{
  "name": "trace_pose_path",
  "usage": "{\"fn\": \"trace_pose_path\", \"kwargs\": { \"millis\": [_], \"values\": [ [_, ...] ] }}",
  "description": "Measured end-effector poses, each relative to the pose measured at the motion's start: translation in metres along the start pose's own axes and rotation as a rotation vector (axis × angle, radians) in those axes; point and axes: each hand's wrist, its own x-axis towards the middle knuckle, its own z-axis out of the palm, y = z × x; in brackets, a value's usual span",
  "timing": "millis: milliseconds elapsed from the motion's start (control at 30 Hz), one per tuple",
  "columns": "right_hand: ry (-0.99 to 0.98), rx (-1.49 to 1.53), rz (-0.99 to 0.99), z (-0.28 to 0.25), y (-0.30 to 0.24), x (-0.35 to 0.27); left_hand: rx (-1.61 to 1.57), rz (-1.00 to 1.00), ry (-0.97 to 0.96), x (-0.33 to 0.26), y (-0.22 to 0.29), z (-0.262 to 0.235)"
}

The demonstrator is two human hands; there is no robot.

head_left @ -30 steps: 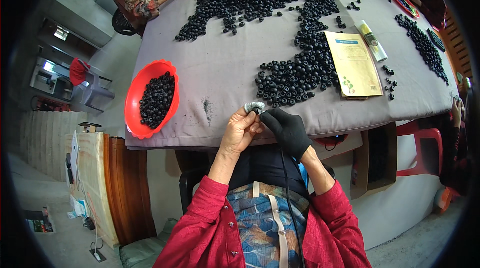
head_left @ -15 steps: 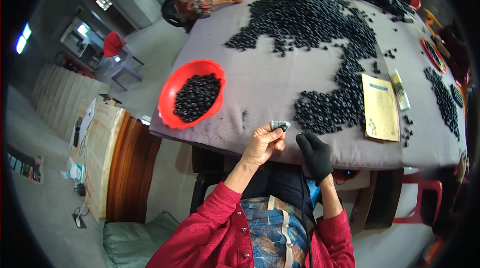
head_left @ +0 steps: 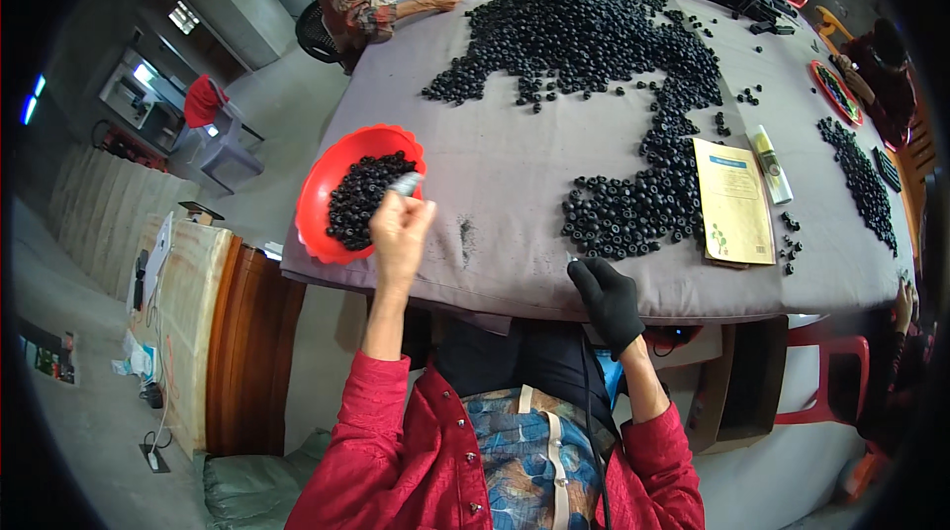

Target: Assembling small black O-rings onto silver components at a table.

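A small grey part (head_left: 406,183) was pinched in the bare left hand's (head_left: 399,230) fingertips, held just over the red bowl (head_left: 322,184) of black pieces at the surface's edge.

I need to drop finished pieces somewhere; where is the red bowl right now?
In the head view the red bowl sits at the table's near left corner, partly filled with small black parts, just beyond the left hand.

Even daylight, sharp centre, dark bent edges

The bowl (head_left: 327,195) sits on the table's (head_left: 515,174) left edge, the booklet (head_left: 733,201) right.
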Motion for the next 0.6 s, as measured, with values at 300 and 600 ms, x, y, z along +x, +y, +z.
{"fn": "trace_pose_path", "kwargs": {
  "millis": [300, 600],
  "values": [
    [0.005, 0.154, 0.065, -0.003, 0.008, 0.0, 0.159, 0.007, -0.419, -0.037, 0.006, 0.121],
    [-0.015, 0.149, 0.073, -0.006, 0.008, 0.0, 0.467, 0.178, -0.49, -0.031, -0.003, 0.146]
  ]
}}
